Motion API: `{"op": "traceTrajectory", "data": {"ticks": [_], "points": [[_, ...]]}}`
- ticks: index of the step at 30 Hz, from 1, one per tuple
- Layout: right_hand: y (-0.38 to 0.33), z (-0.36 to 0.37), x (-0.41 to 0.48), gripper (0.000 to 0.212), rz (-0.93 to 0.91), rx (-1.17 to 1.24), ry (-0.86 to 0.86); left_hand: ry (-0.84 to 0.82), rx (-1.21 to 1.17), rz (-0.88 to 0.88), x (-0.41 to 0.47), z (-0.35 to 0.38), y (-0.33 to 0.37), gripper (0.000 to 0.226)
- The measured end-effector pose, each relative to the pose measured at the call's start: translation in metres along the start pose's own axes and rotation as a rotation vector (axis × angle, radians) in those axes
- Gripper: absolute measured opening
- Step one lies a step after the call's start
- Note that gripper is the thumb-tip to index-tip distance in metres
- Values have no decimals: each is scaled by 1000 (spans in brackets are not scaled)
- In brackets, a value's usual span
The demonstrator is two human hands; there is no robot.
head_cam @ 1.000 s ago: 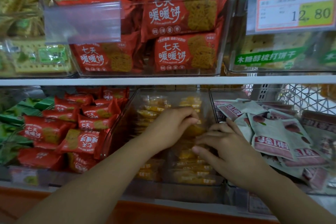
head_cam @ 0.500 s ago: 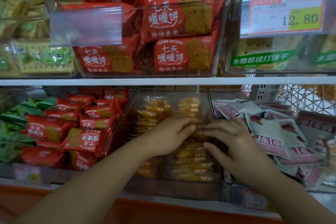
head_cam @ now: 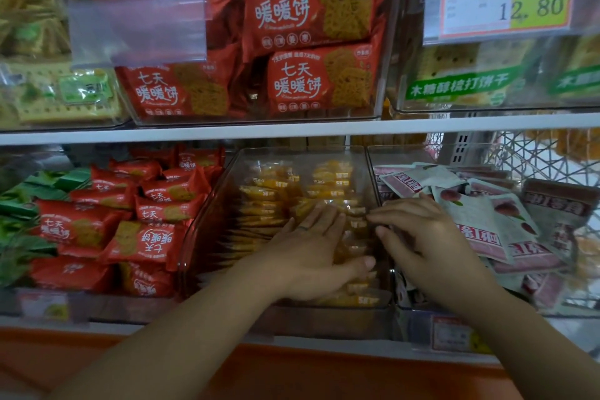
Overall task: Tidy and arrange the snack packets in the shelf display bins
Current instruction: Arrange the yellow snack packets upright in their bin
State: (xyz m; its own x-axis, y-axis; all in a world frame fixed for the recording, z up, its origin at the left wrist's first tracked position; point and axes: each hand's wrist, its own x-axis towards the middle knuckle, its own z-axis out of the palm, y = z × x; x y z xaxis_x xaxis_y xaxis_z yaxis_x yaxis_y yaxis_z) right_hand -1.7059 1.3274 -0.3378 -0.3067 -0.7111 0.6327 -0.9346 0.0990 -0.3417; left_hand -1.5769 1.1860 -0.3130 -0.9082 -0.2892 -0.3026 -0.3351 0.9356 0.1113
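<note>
Yellow packets (head_cam: 266, 195) in the middle clear bin (head_cam: 207, 230) now lie under your left hand (head_cam: 308, 250), flattened from curled and pressing them, while your open right hand (head_cam: 425, 240) touches the row at 3 o'clock, so levelling seems underway.

A single head-worn camera (the only view) faces the white shelf board (head_cam: 292, 131) head-on and close up, tilted slightly down; upper bins (head_cam: 389, 75) show above the board, lower bins (head_cam: 207, 237) below it.
</note>
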Motion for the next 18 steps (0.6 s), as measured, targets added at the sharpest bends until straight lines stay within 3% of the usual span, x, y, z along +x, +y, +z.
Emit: {"op": "traceTrajectory", "data": {"ticks": [4, 15, 18], "points": [[1, 0, 0, 23, 48, 36, 46, 35, -16, -16, 8, 0, 5, 86], [0, 0, 3, 23, 96, 74, 35, 26, -152, 4, 5, -2, 2, 80], [1, 2, 5, 28, 136, 81, 9, 242, -443, -43, 5, -8, -14, 60]]}}
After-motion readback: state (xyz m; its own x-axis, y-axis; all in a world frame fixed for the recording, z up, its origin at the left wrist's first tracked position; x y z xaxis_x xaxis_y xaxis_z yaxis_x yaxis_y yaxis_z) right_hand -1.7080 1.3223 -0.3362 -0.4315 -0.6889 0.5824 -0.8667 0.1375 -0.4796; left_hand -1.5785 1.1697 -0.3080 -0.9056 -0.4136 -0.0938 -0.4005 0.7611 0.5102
